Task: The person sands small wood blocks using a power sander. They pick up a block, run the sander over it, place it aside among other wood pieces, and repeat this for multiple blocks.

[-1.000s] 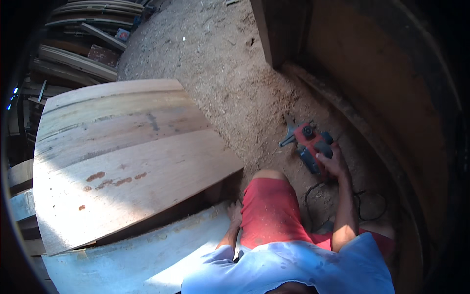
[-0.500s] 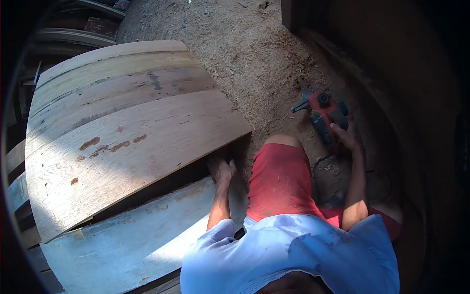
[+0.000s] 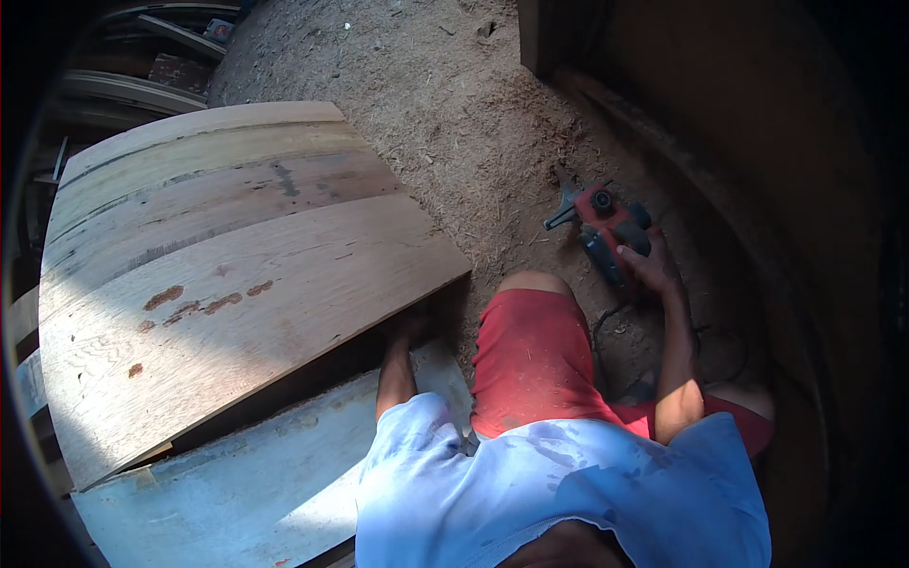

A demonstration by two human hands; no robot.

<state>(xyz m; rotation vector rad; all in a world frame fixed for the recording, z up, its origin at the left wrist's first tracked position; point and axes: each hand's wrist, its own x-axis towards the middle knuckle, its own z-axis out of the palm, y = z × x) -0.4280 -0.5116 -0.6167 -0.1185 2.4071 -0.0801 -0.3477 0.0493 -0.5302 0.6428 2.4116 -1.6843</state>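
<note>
A red and black electric hand planer (image 3: 603, 248) rests on the ground at the right. My right hand (image 3: 651, 269) is closed round its rear handle. To the left lies a wide panel of joined wooden boards (image 3: 312, 241), with dark streaks and several brown patches on its face. My left hand (image 3: 405, 331) reaches into the dark gap under the panel's near edge. Its fingers are lost in shadow there, so their grip does not show. Below the gap is a pale blue-white board (image 3: 246, 478), close to my left forearm.
Sawdust and shavings cover the dirt floor (image 3: 426, 104). Stacked timber (image 3: 133, 90) lies beyond the panel at the far left. A dark post (image 3: 535, 38) stands at the back, and a cord (image 3: 598, 331) trails from the planer beside my red-clad knee (image 3: 528, 355).
My left hand has gone deeper under the panel's near edge, into shadow. The view has shifted slightly; my right hand keeps its hold on the planer.
</note>
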